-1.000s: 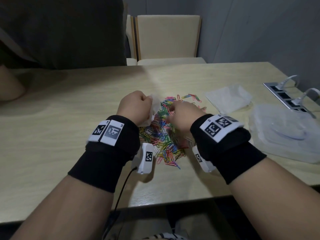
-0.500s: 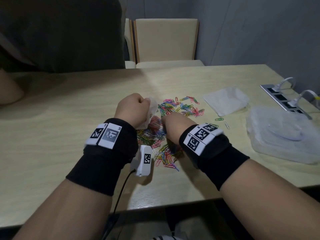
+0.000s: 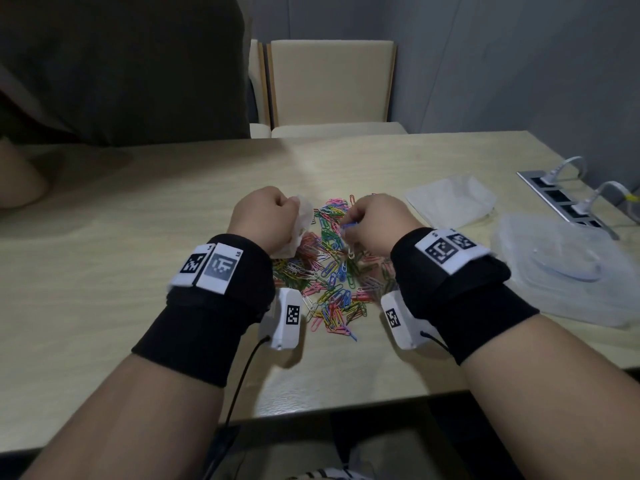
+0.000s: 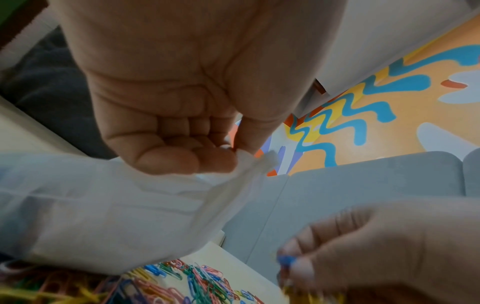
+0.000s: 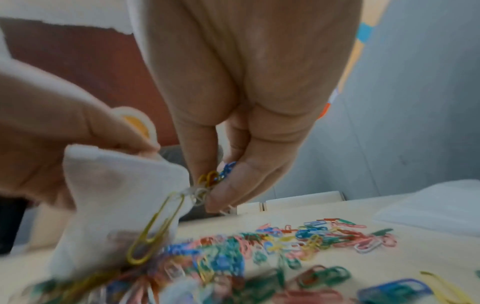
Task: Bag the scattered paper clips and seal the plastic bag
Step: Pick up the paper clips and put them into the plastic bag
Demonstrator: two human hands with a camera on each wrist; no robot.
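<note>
A heap of coloured paper clips [image 3: 329, 271] lies on the table between my wrists. My left hand [image 3: 266, 216] is raised over the heap's left side and pinches the top edge of a small clear plastic bag [image 4: 109, 209], which hangs down with some clips showing inside [image 5: 124, 265]. Just right of the bag's mouth, my right hand [image 3: 374, 223] pinches a small bunch of clips [image 5: 215, 179], blue, yellow and white. One yellow clip [image 5: 155, 228] dangles from that bunch against the bag's side.
A stack of flat clear bags [image 3: 450, 202] lies to the right of the heap. A clear plastic box [image 3: 561, 268] sits near the table's right edge, with a socket strip [image 3: 561, 199] behind it. Another person's arm [image 3: 20, 181] rests at the far left. A chair [image 3: 329, 88] stands behind the table.
My right hand went down into the heap, then rose again towards the bag's mouth with a bunch of clips pinched in it. The left hand kept the bag up in place.
</note>
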